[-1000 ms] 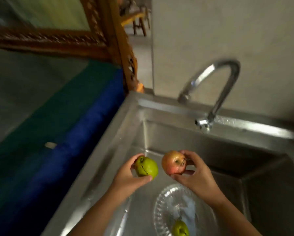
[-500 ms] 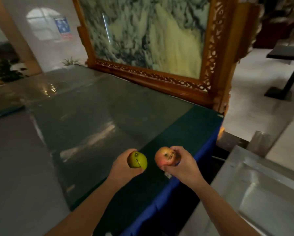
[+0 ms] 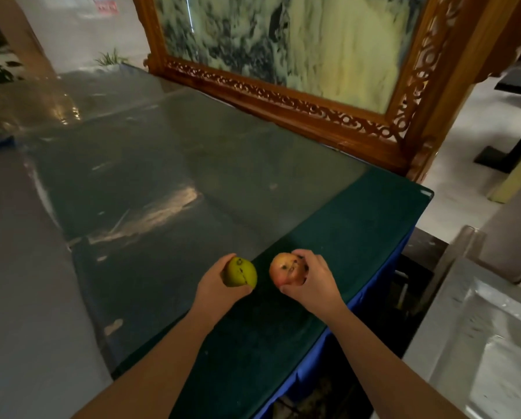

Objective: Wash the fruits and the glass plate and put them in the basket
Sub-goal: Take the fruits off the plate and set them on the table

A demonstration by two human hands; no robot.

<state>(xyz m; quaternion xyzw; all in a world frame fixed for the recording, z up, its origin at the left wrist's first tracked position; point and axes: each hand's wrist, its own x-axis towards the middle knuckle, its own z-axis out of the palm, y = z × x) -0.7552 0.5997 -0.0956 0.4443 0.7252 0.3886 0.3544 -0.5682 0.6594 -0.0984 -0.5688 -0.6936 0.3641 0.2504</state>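
My left hand (image 3: 215, 285) grips a green fruit (image 3: 241, 272) with a dark crack across its skin. My right hand (image 3: 312, 281) holds a red-orange fruit (image 3: 284, 272) with dark spots. Both fruits hover side by side, a little apart, above the green glass-topped table (image 3: 328, 225). The steel sink (image 3: 476, 337) shows only at the right edge. The glass plate and the basket are out of view.
A large marble panel in a carved wooden frame (image 3: 283, 101) stands along the table's far edge. A blue cloth (image 3: 371, 297) hangs down the table's right side, next to the sink. Grey floor lies to the left, and a dark table base (image 3: 507, 152) stands at the far right.
The view has swung left from the sink to the green table. Both hands have carried the fruits away from over the sink basin to above the table.
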